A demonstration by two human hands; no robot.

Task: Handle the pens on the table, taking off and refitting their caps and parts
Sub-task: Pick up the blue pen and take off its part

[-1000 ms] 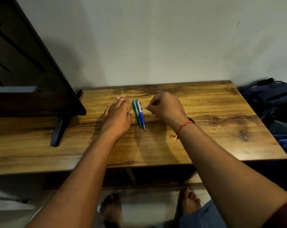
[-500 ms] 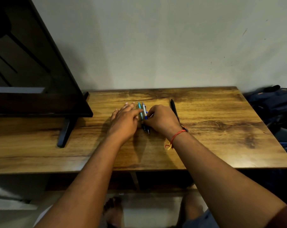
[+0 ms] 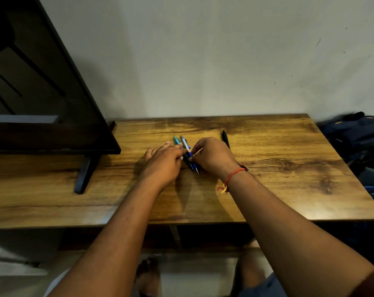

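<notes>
Two pens lie side by side in the middle of the wooden table (image 3: 278, 168): a teal pen (image 3: 177, 141) and, right of it, a white and blue pen (image 3: 188, 152), tips pointing toward me. My left hand (image 3: 163, 162) lies flat against the teal pen, fingers straight and touching the pens from the left. My right hand (image 3: 211, 155) is curled over the white and blue pen and pinches it near its blue grip. A black pen (image 3: 225, 137) lies apart on the table, just beyond my right hand and partly hidden by it.
A dark flat screen (image 3: 53, 125) on a black stand foot (image 3: 83, 176) fills the table's left part. The wall runs along the table's far edge. A dark blue backpack (image 3: 357, 136) lies off the right edge. My bare feet show below the front edge.
My right hand has come in from the right and closed on the white and blue pen. My left hand has pressed up against the pens. The black pen has come into view.
</notes>
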